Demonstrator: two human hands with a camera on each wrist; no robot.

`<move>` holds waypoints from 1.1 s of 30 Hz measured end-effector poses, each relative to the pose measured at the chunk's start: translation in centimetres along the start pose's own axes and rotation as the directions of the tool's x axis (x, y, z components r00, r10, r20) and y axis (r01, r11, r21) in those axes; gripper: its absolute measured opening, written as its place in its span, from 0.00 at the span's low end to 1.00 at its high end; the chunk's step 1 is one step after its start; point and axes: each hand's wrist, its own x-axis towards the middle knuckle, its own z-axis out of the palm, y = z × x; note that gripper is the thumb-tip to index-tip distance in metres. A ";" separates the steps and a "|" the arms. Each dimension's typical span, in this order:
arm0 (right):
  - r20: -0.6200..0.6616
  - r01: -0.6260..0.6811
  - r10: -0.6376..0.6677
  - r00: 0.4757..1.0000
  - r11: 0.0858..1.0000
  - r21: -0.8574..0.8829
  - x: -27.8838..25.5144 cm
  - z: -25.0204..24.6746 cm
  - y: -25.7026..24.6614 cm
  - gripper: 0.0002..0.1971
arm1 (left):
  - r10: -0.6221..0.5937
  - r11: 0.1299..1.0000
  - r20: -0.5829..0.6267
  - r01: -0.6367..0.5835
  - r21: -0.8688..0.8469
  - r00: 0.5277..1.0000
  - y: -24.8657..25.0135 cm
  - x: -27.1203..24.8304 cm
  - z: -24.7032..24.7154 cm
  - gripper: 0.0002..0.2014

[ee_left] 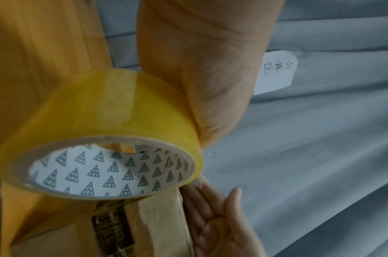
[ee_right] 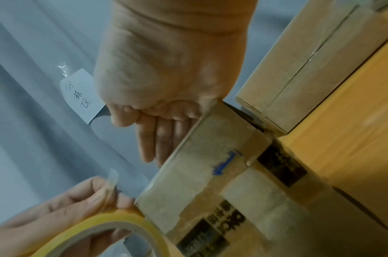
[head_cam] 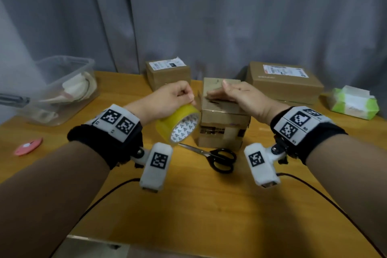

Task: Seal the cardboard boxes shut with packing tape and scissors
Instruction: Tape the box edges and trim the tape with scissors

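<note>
A small brown cardboard box stands mid-table, with old tape patches on its sides. My right hand lies flat on its top, fingers straight, palm pressing the flaps down. Just left of the box my left hand holds a yellow packing tape roll in the air, tilted. Its fingertips pinch the loose clear tape end near the box's top left edge. Black-handled scissors lie on the table in front of the box, blades pointing left. The roll fills the left wrist view.
Two more cardboard boxes with labels stand at the back by a grey curtain. A clear plastic tub sits far left, a pink disc near the left edge, a green tissue pack far right. Cables trail from both wrists.
</note>
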 end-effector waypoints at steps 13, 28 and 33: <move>-0.286 0.028 -0.140 0.948 0.930 -0.365 1.6 3.7 -4.1 0.11 | 0.047 0.994 -0.132 -0.034 0.103 0.990 0.5 0.0 -0.5 0.07; -0.587 -0.093 0.101 0.803 0.995 0.044 1.1 1.1 -2.6 0.20 | 0.083 0.990 -0.210 -0.055 0.133 0.974 1.9 0.6 -1.8 0.22; -0.600 -0.267 0.196 0.776 0.963 -0.031 -0.4 -0.4 -1.1 0.16 | 0.012 0.908 -0.102 0.032 0.418 0.995 1.6 1.8 -1.0 0.26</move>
